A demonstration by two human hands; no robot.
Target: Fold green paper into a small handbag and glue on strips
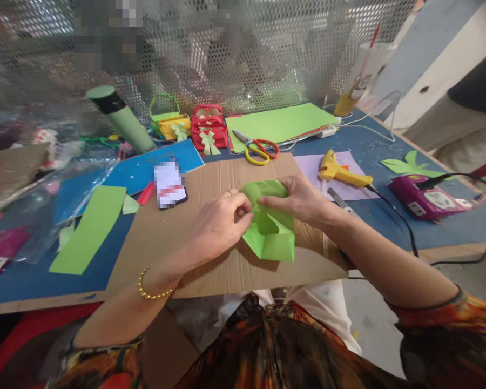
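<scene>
A folded green paper piece (273,237), partly opened like a small box or bag, is held over the brown cardboard sheet (210,189). My left hand (224,219) pinches its left edge, with thumb and fingers closed together. At its upper right, my right hand (302,200) grips the paper, thumb on top and the other fingers partly hidden behind it. The paper's folded lower flap hangs toward me between the hands.
Scissors (257,151), green sheets (275,124) and small red and yellow paper bags (208,129) lie behind the cardboard. A yellow glue gun (342,172), corded purple power strip (423,199) and knife stand right; a phone (170,185) and green strip (91,227) lie left.
</scene>
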